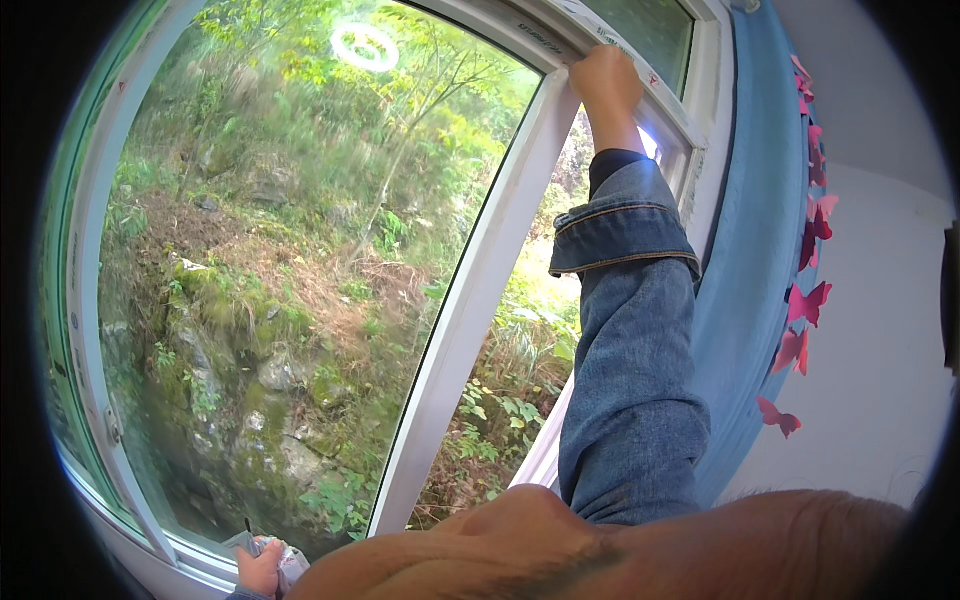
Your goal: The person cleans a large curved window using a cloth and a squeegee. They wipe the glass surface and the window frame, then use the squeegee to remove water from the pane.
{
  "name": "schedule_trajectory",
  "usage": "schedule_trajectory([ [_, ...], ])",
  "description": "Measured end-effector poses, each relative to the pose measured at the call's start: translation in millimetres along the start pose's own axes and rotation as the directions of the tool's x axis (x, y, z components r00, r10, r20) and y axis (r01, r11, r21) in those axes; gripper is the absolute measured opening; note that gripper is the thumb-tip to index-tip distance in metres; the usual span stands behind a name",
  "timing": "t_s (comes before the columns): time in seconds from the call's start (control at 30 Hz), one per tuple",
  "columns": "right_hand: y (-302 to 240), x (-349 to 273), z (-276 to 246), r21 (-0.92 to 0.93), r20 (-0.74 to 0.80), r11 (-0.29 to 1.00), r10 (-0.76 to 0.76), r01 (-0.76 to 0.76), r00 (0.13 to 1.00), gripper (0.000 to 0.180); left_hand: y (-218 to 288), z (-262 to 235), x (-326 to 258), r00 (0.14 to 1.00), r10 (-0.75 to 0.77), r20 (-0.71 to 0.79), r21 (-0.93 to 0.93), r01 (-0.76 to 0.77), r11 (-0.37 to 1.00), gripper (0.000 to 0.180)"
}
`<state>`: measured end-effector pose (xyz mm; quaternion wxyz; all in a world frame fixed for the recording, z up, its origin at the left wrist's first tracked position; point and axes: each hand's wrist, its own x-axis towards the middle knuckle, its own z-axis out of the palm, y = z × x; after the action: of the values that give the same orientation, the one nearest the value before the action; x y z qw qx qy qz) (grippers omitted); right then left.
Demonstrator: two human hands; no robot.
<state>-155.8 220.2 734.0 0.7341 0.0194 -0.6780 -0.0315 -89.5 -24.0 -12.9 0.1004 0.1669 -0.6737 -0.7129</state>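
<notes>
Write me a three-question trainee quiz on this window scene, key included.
1. Choose: which bare hand is raised to the white window frame? A) left B) right
2. True or false: red-and-pink butterfly-shaped decorations run along the right side of the blue fabric curtain in the picture.
3. What does the lowered left hand hold?

Key: 1. B, the right hand. 2. True. 3. Crumpled whitish material; its exact kind is unclear.

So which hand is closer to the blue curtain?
Right. The right hand is at the top of the white window frame, just left of the blue curtain; the left hand is much farther off, down at the picture's lower left.
</notes>
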Motion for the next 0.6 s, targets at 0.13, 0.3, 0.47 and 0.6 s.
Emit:
schedule_trajectory([
  [0.13, -12, 3, -5, -0.015, 0.023, 0.997, 0.078, -0.077, 0.997, 0.022, -3, -3, 0, 1.0, -0.005, -0.001, 0.0, 0.005, 1.0, 0.039],
  [0.3, -16, -4, 0, -0.023, 0.017, 0.993, 0.115, -0.115, 0.993, 0.024, -7, -12, -5, 1.0, -0.016, -0.017, 0.004, 0.016, 1.0, 0.04],
  [0.47, -13, -6, 12, 0.004, -0.014, 0.99, 0.144, -0.144, 0.989, 0.024, -14, -22, -10, 0.998, -0.036, -0.058, 0.038, 0.038, 0.999, 0.04],
  [0.6, -7, -7, 15, 0.032, -0.018, 0.987, 0.157, -0.156, 0.987, 0.025, -13, -27, -13, 0.986, 0.147, -0.078, -0.033, -0.15, 0.988, 0.033],
])
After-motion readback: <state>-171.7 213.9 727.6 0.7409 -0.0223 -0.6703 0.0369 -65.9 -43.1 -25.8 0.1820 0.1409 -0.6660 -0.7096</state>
